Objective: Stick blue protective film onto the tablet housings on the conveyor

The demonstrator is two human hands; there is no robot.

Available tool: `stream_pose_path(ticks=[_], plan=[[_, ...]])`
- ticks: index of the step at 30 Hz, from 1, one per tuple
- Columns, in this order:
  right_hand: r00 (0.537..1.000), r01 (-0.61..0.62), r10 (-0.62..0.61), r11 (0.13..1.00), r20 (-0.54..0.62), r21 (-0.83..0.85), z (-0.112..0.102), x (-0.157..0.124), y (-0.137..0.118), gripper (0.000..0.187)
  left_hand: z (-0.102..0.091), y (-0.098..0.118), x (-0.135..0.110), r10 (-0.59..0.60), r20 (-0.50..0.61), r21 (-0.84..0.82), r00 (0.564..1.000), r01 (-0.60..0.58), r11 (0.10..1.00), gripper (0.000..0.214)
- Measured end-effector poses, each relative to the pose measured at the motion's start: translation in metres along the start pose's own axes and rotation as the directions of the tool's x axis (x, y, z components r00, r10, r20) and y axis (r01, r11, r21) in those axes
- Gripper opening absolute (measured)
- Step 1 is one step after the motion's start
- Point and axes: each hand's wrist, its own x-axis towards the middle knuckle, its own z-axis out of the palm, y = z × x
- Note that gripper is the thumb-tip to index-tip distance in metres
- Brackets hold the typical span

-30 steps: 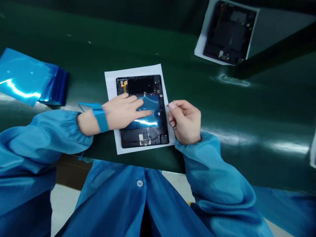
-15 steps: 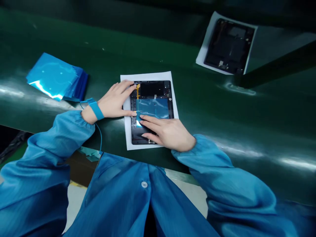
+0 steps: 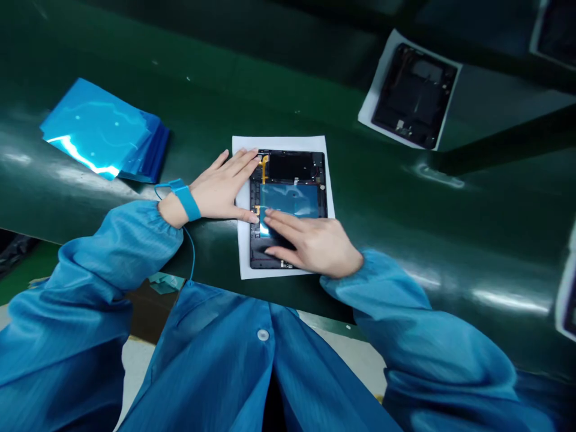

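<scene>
An opened tablet housing (image 3: pixel 288 254) lies flat on a white sheet (image 3: pixel 245 255) in front of me. Its inside shows a dark panel, an orange flex cable (image 3: pixel 264 171) and small parts. A glossy blue film (image 3: pixel 301 197) covers the middle of it. My left hand (image 3: pixel 222 186) is spread at the left edge, fingertips on the upper left corner and thumb near the film's left side. My right hand (image 3: pixel 315 243) lies over the lower part with its fingers stretched out, fingertips on the film's lower left. Part of the film is hidden beneath it.
A stack of blue films (image 3: pixel 101 129) stands on the green table (image 3: pixel 405 228) at the left. Another open tablet housing (image 3: pixel 414 96) lies on white paper at the upper right. More dark pieces show at the right edge. A blue strap (image 3: pixel 185 199) with a cord circles my left wrist.
The whole view has shifted, so the housing and both hands appear slightly further right. Both hands remain on the housing in nearly the same places.
</scene>
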Motion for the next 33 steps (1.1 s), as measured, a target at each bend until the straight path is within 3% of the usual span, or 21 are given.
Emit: stream_pose_path(ticks=[4, 6, 9, 12, 16, 19, 23, 27, 30, 33], plan=[[0.974, -0.219, 0.215, 0.975, -0.077, -0.046, 0.001, 0.001, 0.006, 0.061, -0.001, 0.001, 0.001, -0.007, -0.005, 0.001, 1.000, 0.007, 1.000, 0.129], [0.979, -0.198, 0.195, 0.978, -0.052, -0.062, 0.001, -0.003, -0.003, 0.064, -0.002, 0.002, 0.001, -0.015, 0.001, 0.007, 1.000, 0.015, 1.000, 0.130], [0.998, -0.060, 0.060, 0.998, -0.021, -0.035, -0.001, -0.019, -0.027, 0.065, -0.002, 0.002, 0.001, -0.022, 0.011, 0.015, 1.000, 0.022, 1.000, 0.130], [0.997, -0.028, 0.030, 0.999, -0.076, 0.033, -0.001, -0.035, -0.035, 0.060, -0.001, 0.001, 0.001, -0.015, 0.004, 0.017, 1.000, 0.015, 1.000, 0.128], [0.928, -0.327, 0.323, 0.945, -0.184, 0.009, 0.001, -0.033, -0.006, 0.063, -0.002, 0.000, 0.001, -0.011, -0.002, 0.020, 1.000, 0.011, 1.000, 0.128], [0.893, -0.432, 0.427, 0.902, -0.141, -0.007, 0.004, -0.020, 0.018, 0.067, -0.004, 0.001, 0.001, -0.026, 0.014, 0.027, 1.000, 0.026, 0.999, 0.128], [0.894, -0.445, 0.439, 0.892, -0.090, -0.071, 0.006, -0.015, 0.024, 0.072, -0.006, 0.003, 0.002, -0.060, 0.049, 0.047, 0.997, 0.058, 0.997, 0.128], [0.926, -0.377, 0.370, 0.921, -0.079, -0.100, 0.004, -0.043, 0.007, 0.069, -0.006, 0.003, 0.002, -0.081, 0.062, 0.069, 0.995, 0.076, 0.995, 0.126], [0.955, -0.289, 0.287, 0.957, -0.074, -0.017, -0.001, -0.070, -0.005, 0.059, -0.013, 0.006, 0.002, -0.102, 0.088, 0.090, 0.991, 0.094, 0.991, 0.126], [0.936, -0.301, 0.319, 0.945, -0.148, 0.128, -0.005, -0.084, -0.008, 0.051, -0.028, 0.017, 0.013, -0.145, 0.102, 0.126, 0.984, 0.132, 0.983, 0.107]])
